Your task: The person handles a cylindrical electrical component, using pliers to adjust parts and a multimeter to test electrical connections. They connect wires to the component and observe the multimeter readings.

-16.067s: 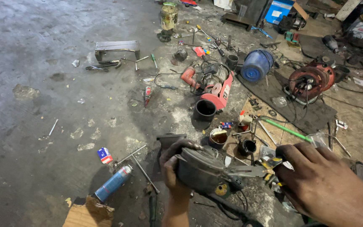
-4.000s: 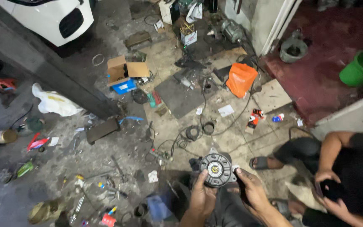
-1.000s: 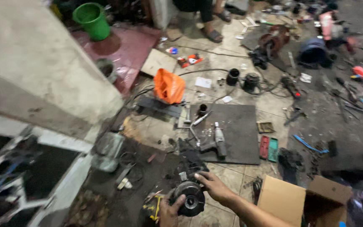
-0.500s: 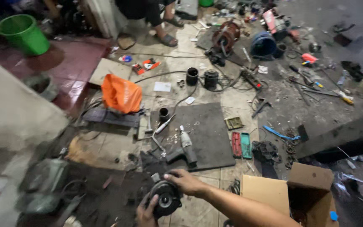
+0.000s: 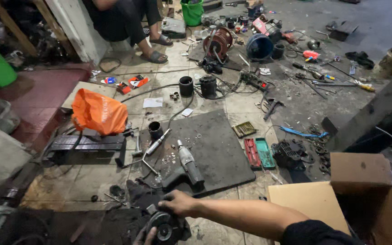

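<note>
Gripping a round motor part [image 5: 166,229] at the bottom of the frame, over a grimy tiled floor [image 5: 246,106].
Right hand [image 5: 180,203] had fingers curled on its top; left hand [image 5: 144,236] barely showed, grip unclear. Dark rubber mat [image 5: 218,149] sat mid-frame, orange bag [image 5: 98,112] left, cardboard box [image 5: 359,199] lower right.

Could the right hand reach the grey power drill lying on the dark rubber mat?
Probably yes. The right hand rests on the round black motor part, just below the grey power drill on the dark rubber mat, with nothing between them.
</note>
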